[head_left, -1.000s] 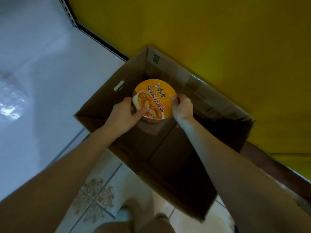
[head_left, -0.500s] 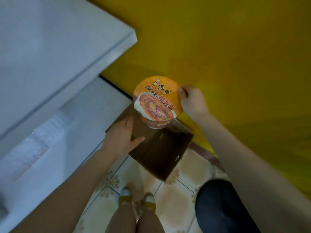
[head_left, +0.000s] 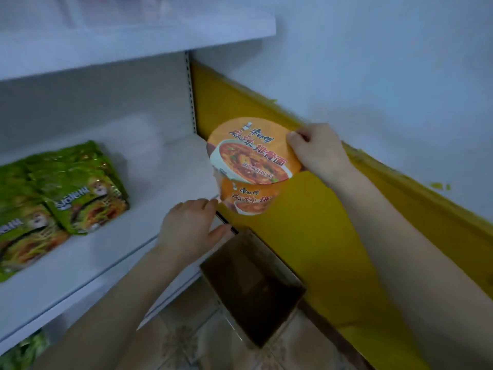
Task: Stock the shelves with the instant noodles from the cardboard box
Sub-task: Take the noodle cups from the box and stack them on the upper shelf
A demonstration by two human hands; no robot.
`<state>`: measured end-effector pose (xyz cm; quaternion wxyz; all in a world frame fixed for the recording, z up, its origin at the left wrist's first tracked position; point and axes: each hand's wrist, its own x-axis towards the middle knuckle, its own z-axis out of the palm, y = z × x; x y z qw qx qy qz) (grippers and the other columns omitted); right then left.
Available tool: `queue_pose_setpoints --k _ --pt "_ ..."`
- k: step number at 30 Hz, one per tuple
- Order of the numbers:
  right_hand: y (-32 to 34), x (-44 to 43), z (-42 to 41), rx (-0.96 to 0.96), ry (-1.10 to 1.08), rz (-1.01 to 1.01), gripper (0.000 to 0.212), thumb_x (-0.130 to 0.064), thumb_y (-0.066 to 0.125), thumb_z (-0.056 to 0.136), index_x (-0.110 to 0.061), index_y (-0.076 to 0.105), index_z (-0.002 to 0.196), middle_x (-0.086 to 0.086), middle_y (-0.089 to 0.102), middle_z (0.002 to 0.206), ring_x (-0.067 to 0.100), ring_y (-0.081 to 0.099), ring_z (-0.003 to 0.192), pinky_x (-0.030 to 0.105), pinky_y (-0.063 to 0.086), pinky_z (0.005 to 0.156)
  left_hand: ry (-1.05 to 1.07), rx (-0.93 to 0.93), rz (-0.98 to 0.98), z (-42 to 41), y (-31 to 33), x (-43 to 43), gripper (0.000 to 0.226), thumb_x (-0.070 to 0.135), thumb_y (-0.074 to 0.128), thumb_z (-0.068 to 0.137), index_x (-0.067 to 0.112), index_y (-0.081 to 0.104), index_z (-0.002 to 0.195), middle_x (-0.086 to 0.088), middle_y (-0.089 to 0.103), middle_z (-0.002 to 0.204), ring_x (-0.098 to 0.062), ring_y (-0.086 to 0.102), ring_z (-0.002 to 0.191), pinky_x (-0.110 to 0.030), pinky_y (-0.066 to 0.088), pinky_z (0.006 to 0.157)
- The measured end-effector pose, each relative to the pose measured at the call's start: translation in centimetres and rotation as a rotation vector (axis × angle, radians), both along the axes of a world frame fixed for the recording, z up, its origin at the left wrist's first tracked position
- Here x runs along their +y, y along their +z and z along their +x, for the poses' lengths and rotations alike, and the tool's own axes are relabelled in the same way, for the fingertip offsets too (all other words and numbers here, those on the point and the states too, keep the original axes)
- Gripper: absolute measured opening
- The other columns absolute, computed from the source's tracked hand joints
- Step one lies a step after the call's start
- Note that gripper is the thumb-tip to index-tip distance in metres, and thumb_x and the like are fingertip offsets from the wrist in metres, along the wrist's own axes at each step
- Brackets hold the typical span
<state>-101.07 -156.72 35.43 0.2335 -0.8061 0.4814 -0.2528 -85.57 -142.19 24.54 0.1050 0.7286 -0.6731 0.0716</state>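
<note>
I see the smooth white shelf (head_left: pixel 160 161) running across the left half of the frame, under another flat white board (head_left: pixel 133 30) at the top left. A matte yellow wall panel (head_left: pixel 320 222) slants across the right. At lower centre the brown cardboard box (head_left: pixel 253 289) stands open on the patterned tile floor (head_left: pixel 186 343). Crinkly green noodle packs (head_left: pixel 66 188) lie flat on the shelf at the left edge. The instant noodle bowl (head_left: pixel 250 156), round, tapered, orange with a red soup picture, hangs mid-frame off the shelf's right end, tilted so its lid faces me and its base points down-frame. My right hand (head_left: pixel 320 153) pinches the lid's right rim. My left hand (head_left: pixel 189 225) lies flat at the shelf's front edge, fingers straight and holding nothing, tips just beside the bowl's base; I cannot tell if they touch.
</note>
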Motion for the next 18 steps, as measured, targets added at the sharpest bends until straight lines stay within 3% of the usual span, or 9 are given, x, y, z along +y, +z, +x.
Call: queue_pose_setpoints --k 3,6,11,14,18 --pt "4.2 2.0 1.8 -0.069 0.066 -0.001 0.035 -0.015 0.045 0.092 -0.006 0.05 0.058 0.011 0.048 0.055 0.025 0.054 0.049 0.031 0.049 0.052 0.065 -0.086 -0.104 1.5 3.2 2.3 0.037 0.039 0.081 0.062 0.007 0.069 0.075 -0.007 0.065 0.058 -0.024 0.06 0.047 -0.025 0.042 0.039" --pt "7.5 4.0 3.7 -0.144 0.135 0.017 0.031 -0.013 0.047 0.09 0.013 0.059 0.078 0.017 0.052 0.065 0.028 0.055 0.052 0.043 0.055 0.06 0.132 -0.155 -0.161 3.1 5.9 5.1 0.036 0.045 0.066 0.072 0.009 0.068 0.07 -0.004 0.061 0.052 -0.023 0.058 0.043 -0.023 0.037 0.038" --pt "12.9 8.2 7.8 -0.188 0.25 -0.023 0.033 -0.011 0.049 0.09 0.021 0.056 0.094 0.018 0.05 0.07 0.025 0.054 0.048 0.034 0.056 0.052 0.23 -0.233 -0.266 5.7 9.7 10.8 0.041 0.048 0.052 0.073 0.011 0.058 0.054 -0.002 0.049 0.043 -0.023 0.049 0.036 -0.019 0.026 0.04" --pt "15.5 11.7 11.3 -0.222 0.312 -0.046 0.033 -0.01 0.049 0.089 0.021 0.056 0.098 0.031 0.053 0.075 0.032 0.057 0.059 0.049 0.057 0.062 0.296 -0.272 -0.308 8.0 11.7 15.2 0.044 0.048 0.042 0.075 0.013 0.059 0.055 -0.002 0.053 0.046 -0.024 0.053 0.041 -0.021 0.031 0.04" --pt "17.6 17.7 16.8 -0.268 0.392 -0.007 0.028 -0.008 0.047 0.09 0.015 0.062 0.095 0.017 0.058 0.075 0.025 0.061 0.054 0.032 0.058 0.052 0.39 -0.345 -0.332 11.4 14.3 22.4 0.04 0.047 0.05 0.075 0.013 0.061 0.057 -0.001 0.054 0.045 -0.024 0.055 0.04 -0.021 0.035 0.039"
